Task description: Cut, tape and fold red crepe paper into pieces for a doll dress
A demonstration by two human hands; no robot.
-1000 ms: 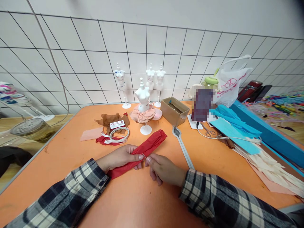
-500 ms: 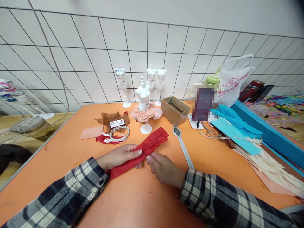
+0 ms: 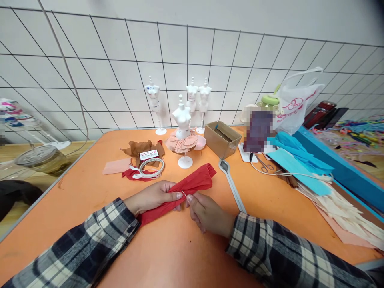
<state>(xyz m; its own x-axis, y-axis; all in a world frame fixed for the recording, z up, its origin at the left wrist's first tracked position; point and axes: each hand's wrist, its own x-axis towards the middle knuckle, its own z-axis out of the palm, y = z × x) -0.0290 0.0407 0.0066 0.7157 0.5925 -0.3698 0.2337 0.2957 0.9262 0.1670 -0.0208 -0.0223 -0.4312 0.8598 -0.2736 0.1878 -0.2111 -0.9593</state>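
Observation:
A long strip of pleated red crepe paper point(image 3: 196, 182) lies on the orange table point(image 3: 168, 256), gathered at its middle. My left hand point(image 3: 153, 196) is closed round the gathered part. My right hand point(image 3: 204, 212) pinches a thin needle point(image 3: 183, 193) whose tip meets the paper just beside my left thumb. Both forearms in plaid sleeves rest on the table.
Behind the paper stand a small white mannequin point(image 3: 182, 132) in a pink ruffled skirt and others by the wall. Tape roll point(image 3: 151, 166), brown and red scraps lie left. A cardboard box point(image 3: 222, 139), metal tool point(image 3: 232, 184), scissors point(image 3: 264, 165) and blue paper sheets point(image 3: 297, 158) lie right.
My left hand has bunched the red paper tighter, so its far end has fanned and lifted. The needle in my right hand has shifted slightly toward the gather.

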